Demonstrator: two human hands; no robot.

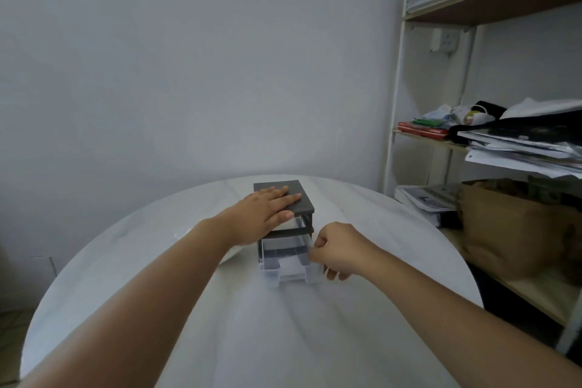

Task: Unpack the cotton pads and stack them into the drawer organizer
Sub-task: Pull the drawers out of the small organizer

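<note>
Two hands at work: left hand (267,208) lies flat, grip open, atop the grey organizer (303,195) on the counter (126,261); right hand (338,249), grip closed, pinches the right edge of its clear bottom drawer (291,274), pulled out.

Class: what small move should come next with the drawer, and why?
Probably draw the drawer a little further out: the right hand pinches its front corner, it is only partly open, and the left hand presses flat on the organizer, bracing it.
</note>
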